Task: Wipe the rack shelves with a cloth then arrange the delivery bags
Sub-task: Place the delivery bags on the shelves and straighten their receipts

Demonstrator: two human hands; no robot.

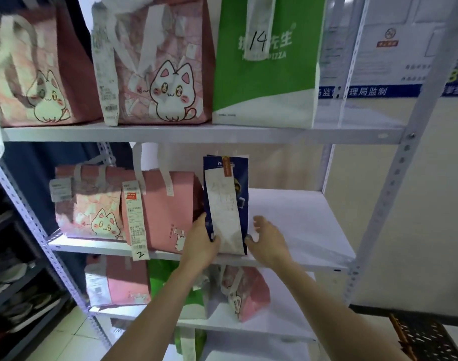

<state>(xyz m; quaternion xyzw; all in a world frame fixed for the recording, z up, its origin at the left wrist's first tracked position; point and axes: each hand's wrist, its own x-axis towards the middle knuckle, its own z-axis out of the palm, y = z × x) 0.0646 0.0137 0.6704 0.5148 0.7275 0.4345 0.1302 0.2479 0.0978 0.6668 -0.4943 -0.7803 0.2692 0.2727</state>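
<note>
A narrow dark blue delivery bag [242, 178] with a long white receipt stands upright on the middle shelf [300, 225] of the white metal rack. My left hand [200, 243] grips its lower left edge. My right hand [268, 241] is at its right side, fingers spread, thumb near the bag's bottom corner. Left of the blue bag stand two pink cat-print bags [160, 212], [87, 204] with receipts. On the upper shelf [196, 134] are two more pink cat bags [157, 69], [32, 74] and a green pizza bag [264, 74] marked 14. No cloth is visible.
The lower shelf holds pink bags [118, 282], [246, 290] and a green bag [170, 287]. Perforated rack uprights [394, 178] frame the shelves. A dark shoe rack [14, 295] stands at the left. A dark perforated object [425, 340] lies at the bottom right by the wall.
</note>
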